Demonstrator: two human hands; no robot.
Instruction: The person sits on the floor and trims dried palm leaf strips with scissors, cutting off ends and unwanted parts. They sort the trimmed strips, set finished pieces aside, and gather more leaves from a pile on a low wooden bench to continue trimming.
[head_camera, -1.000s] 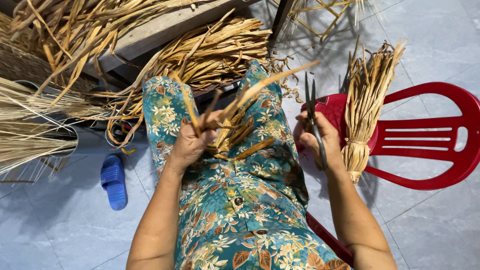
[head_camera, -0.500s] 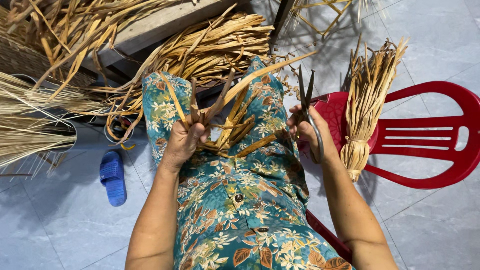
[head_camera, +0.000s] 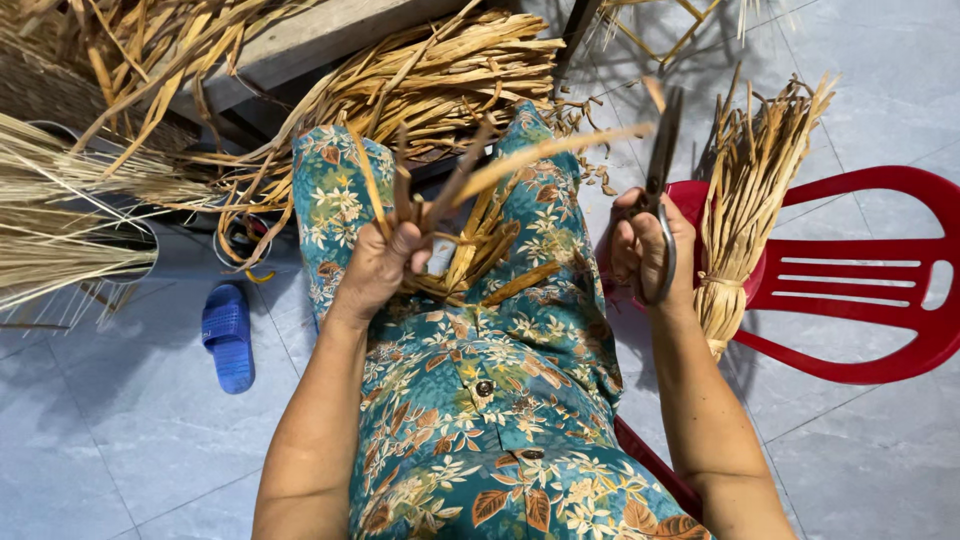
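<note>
My left hand (head_camera: 385, 265) grips a bunch of dried brown leaf strips (head_camera: 470, 215) over my lap, their ends fanning up and to the right. My right hand (head_camera: 648, 250) is closed around the handles of a pair of scissors (head_camera: 660, 170), blades pointing up, a short way right of the strips. My lap is covered by teal floral cloth (head_camera: 480, 400).
A tied bundle of dried strips (head_camera: 745, 210) lies on a red plastic chair (head_camera: 860, 270) at the right. A big heap of dried leaves (head_camera: 430, 70) lies ahead, pale straw bundles (head_camera: 60, 220) at the left. A blue slipper (head_camera: 228, 335) rests on the grey tiled floor.
My left hand has raised the bunch of strips slightly and spread them. My right hand has lifted the scissors higher, blades upright beside the strips.
</note>
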